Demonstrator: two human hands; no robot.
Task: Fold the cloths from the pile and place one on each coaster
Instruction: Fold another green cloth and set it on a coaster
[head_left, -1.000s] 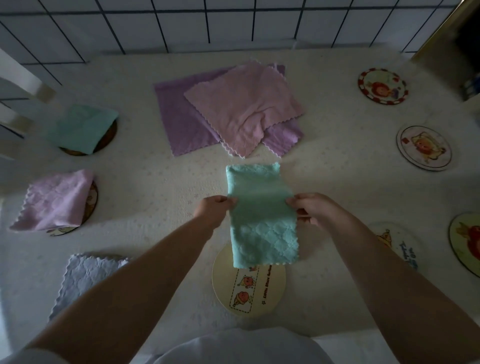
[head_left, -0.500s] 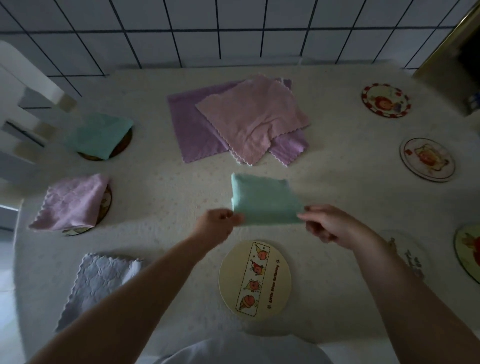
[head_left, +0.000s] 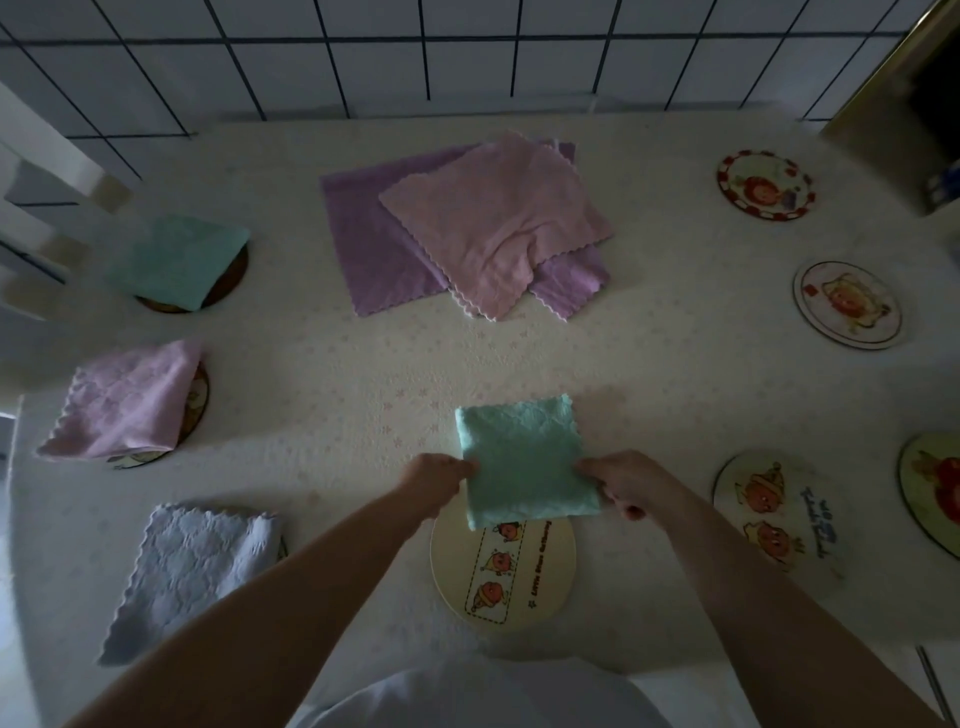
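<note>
1. Presently the folded mint-green terry cloth (head_left: 524, 462) is held by both side edges: the left hand (head_left: 435, 480) pinches its left edge and the right hand (head_left: 626, 483) pinches its right, so the fold stays flat and does not spring open.
2. Its near edge overlaps the far rim of the round cream coaster with a strip of fruit figures (head_left: 503, 571), which looks like the intended spot; the cloth is not yet centred on it.
3. Three coasters at the left already carry cloths: a green one (head_left: 179, 260), a pink one (head_left: 124, 405) and a pale blue-grey one (head_left: 192, 566).
4. Unfolded pink and purple cloths (head_left: 467, 228) wait in a pile at the far middle of the pale patterned desk (head_left: 675, 364), within reach.
5. Four printed coasters at the right, the nearest (head_left: 774, 514) just beside the right hand, remain bare, so I judge the task roughly half done.
</note>
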